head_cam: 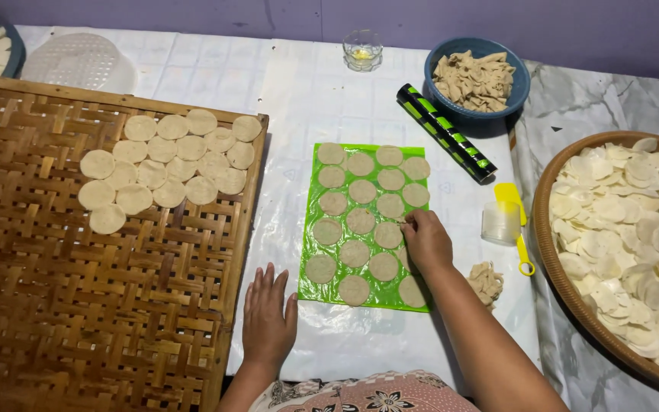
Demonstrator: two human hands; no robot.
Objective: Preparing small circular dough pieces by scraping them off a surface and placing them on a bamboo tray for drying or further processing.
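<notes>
Right hand (425,240) resting on the green sheet (316,284), fingers curled, pinching at the edge of a dough round (388,234). Hard to tell whether anything thin sits in the pinch. Left hand (268,319) open and flat on the white cover, just left of the sheet, holding nothing.

Many more flat, pale circles in rows on the sheet, in front of and around the right hand. Looks like none lifted off yet, or only a few. A bunch of rounds already lying on the woven bamboo tray (55,305), far left of the left hand, filling just one top patch. Lots of bare tray left, so only partly done, at a guess.

Sheet lying flat, long side running away from the body. Rounds flat too, pointing no special way.

Right of the right hand: scrap pile (487,281), clear cup (500,223), yellow scoop (514,200), big basket of white chips (627,229).
</notes>
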